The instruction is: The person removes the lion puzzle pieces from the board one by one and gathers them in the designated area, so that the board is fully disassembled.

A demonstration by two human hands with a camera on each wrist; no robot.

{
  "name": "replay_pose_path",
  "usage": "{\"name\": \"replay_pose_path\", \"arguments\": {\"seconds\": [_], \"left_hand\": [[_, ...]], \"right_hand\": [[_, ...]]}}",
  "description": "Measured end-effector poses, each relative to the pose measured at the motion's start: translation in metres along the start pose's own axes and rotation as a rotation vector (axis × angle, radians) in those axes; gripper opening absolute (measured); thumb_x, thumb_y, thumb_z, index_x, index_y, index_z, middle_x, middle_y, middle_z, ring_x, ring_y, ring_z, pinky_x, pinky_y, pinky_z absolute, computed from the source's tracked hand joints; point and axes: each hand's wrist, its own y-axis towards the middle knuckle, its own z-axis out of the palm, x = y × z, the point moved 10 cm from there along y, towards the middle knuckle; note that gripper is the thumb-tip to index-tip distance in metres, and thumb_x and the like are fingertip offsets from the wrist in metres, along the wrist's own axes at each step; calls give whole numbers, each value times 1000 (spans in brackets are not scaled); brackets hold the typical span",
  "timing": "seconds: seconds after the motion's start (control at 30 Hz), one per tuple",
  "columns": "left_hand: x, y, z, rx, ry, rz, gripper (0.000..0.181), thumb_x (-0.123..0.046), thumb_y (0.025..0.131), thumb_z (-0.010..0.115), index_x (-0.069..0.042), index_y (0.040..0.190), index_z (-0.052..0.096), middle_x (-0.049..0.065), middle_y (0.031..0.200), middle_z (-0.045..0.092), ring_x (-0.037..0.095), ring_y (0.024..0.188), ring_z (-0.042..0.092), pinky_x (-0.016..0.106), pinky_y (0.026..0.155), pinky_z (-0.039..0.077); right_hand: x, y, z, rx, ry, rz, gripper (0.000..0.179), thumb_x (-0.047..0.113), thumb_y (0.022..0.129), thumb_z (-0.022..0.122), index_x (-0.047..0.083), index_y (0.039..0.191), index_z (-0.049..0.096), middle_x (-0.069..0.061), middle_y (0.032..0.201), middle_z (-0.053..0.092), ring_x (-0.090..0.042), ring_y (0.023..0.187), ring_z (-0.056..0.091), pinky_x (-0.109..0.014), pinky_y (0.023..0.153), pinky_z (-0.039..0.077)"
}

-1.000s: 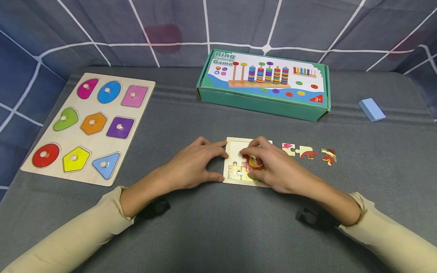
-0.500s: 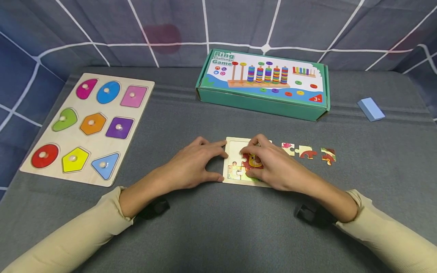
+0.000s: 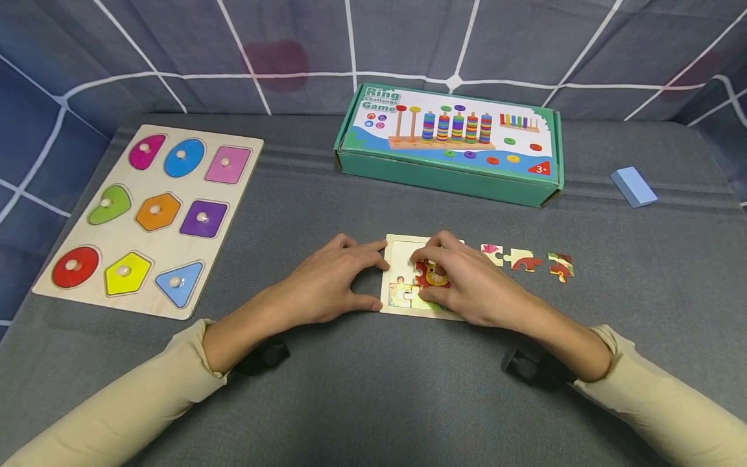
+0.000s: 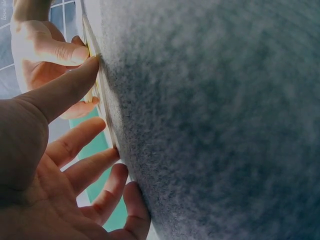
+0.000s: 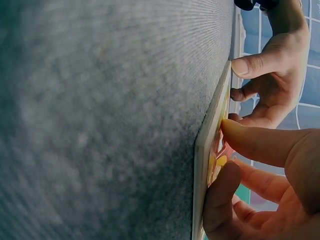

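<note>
My left hand [image 3: 329, 282] rests its fingertips and thumb against the left edge of a small wooden puzzle tray [image 3: 401, 254]. My right hand [image 3: 475, 288] reaches over the tray's right side and pinches a red jigsaw piece [image 3: 434, 275] with a yellow lion face between thumb and fingers. In the right wrist view that red piece [image 5: 226, 150] sits slightly tilted over the tray. Fitted pieces [image 3: 401, 295] fill the visible part of the bottom row. The upper left of the tray shows bare wood. My right hand covers much of the tray's right side.
Loose jigsaw pieces [image 3: 522, 259] lie right of the tray, with another piece [image 3: 561, 267] farther right. A green ring game box [image 3: 449, 146] stands behind. At left is a shape board [image 3: 169, 243] with knobbed pieces; a blue block [image 3: 634, 187] lies at far right.
The right fingers shift very slightly around the lion piece. The left hand and the other things keep their places.
</note>
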Motion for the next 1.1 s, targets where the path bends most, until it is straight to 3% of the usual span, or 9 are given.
{"name": "replay_pose_path", "arguments": {"seconds": [0.6, 1.1], "left_hand": [[0, 0, 0, 4, 1, 1, 51, -35, 80, 83, -17, 125, 66, 1, 154, 40, 25, 114, 47, 46, 91, 44], [0, 0, -1, 4, -1, 5, 52, -35, 80, 83, -16, 125, 66, 1, 154, 40, 26, 114, 47, 46, 91, 43]], "right_hand": [[6, 3, -1, 16, -86, -56, 36, 12, 83, 80, 7, 118, 69, -4, 111, 57, -19, 85, 56, -39, 75, 44], [4, 1, -1, 25, -78, -26, 38, 14, 85, 79, 10, 122, 68, -5, 113, 53, -21, 88, 56, -40, 77, 44]]}}
